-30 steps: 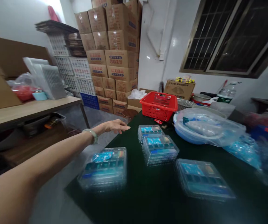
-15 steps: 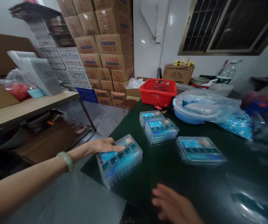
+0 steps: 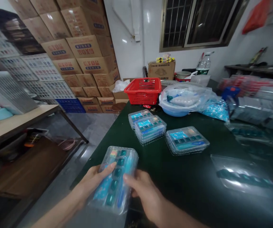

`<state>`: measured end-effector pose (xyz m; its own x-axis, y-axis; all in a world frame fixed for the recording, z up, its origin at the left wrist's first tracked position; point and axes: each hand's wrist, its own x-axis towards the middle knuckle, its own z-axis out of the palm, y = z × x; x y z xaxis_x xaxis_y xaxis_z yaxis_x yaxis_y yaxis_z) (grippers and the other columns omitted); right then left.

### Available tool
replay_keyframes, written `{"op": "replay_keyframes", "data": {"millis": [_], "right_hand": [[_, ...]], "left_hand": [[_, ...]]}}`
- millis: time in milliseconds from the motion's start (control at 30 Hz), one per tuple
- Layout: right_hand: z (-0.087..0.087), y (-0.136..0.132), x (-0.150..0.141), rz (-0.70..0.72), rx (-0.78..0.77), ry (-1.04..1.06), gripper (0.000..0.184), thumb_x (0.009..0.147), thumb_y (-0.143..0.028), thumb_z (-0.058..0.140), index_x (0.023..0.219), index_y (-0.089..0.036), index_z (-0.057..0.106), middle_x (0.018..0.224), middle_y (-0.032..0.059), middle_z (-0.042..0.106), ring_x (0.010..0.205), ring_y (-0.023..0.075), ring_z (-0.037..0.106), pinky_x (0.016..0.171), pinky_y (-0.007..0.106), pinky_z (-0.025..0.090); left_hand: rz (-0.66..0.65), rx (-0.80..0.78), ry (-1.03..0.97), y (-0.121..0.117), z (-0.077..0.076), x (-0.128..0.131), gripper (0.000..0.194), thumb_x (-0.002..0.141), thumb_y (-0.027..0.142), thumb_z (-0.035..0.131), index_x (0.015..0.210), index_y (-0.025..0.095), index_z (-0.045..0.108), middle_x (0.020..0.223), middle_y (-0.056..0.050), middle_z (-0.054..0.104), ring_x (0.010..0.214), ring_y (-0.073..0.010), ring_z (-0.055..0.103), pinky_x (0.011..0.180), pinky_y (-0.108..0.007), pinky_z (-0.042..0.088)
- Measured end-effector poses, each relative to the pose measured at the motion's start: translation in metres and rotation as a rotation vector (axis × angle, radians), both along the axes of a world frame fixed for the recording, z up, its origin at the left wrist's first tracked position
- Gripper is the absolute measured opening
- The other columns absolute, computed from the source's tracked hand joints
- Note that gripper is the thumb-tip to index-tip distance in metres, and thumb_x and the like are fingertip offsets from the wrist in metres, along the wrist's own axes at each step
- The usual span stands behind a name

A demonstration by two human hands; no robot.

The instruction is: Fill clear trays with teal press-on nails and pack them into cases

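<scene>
Between my two hands is a stack of clear plastic boxes (image 3: 114, 180), turned lengthwise at the table's near left edge. The top box shows a blue packet, a row of dark teal squares and a blue pen-like item. My left hand (image 3: 92, 177) grips its left side, thumb on the lid. From the right, my right hand (image 3: 142, 190) clasps the other side, thumb on top as well. Farther off stand a taller stack of the same boxes (image 3: 150, 129), another stack (image 3: 140, 117) touching it behind, and a low stack (image 3: 187, 141) to the right.
On the dark green table (image 3: 174, 177) are a red basket (image 3: 142, 91), a blue basin (image 3: 176, 109) under clear plastic, and a bag of blue packets (image 3: 216, 109). Empty clear trays (image 3: 245, 174) lie at right. Cartons (image 3: 86, 50) rise behind; a wooden bench (image 3: 20, 120) stands left.
My left hand came down onto the near-left box stack and drew it closer, turning it lengthwise. My right hand entered from below and took its right side. The view swung right.
</scene>
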<state>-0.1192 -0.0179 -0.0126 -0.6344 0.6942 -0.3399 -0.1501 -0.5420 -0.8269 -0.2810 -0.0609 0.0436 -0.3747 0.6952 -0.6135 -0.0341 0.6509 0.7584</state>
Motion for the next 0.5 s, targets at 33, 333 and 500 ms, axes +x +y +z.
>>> {"op": "replay_keyframes", "data": {"millis": [33,333,500], "right_hand": [[0.004,0.002,0.001,0.020,0.018,0.037,0.049,0.067,-0.041,0.063,0.106,-0.013,0.054,0.102,0.0100,0.058,0.091,0.0241,0.055,0.075,0.035,0.043],[0.038,0.006,0.038,-0.056,0.333,0.075,0.056,0.063,-0.025,0.067,0.115,-0.020,0.047,0.102,0.0046,0.056,0.093,0.0198,0.053,0.080,0.031,0.042],[0.055,0.000,0.075,-0.190,0.332,0.031,0.021,0.083,-0.030,0.044,0.097,-0.017,0.054,0.079,0.0024,0.058,0.071,0.0149,0.056,0.063,0.027,0.045]], "left_hand": [[0.051,0.019,-0.011,-0.003,-0.001,0.003,0.046,0.059,0.055,0.059,0.087,0.018,0.059,0.074,-0.008,0.068,0.072,-0.0274,0.063,0.060,-0.033,0.052],[0.266,0.252,-0.173,-0.024,-0.064,0.028,0.063,0.054,0.065,0.053,0.106,0.029,0.054,0.080,-0.004,0.068,0.089,-0.0304,0.059,0.073,-0.042,0.050],[0.048,0.219,-0.151,-0.013,-0.084,0.058,0.069,0.036,0.064,0.064,0.098,0.035,0.058,0.089,-0.003,0.067,0.098,-0.0344,0.053,0.074,-0.044,0.050]]}}
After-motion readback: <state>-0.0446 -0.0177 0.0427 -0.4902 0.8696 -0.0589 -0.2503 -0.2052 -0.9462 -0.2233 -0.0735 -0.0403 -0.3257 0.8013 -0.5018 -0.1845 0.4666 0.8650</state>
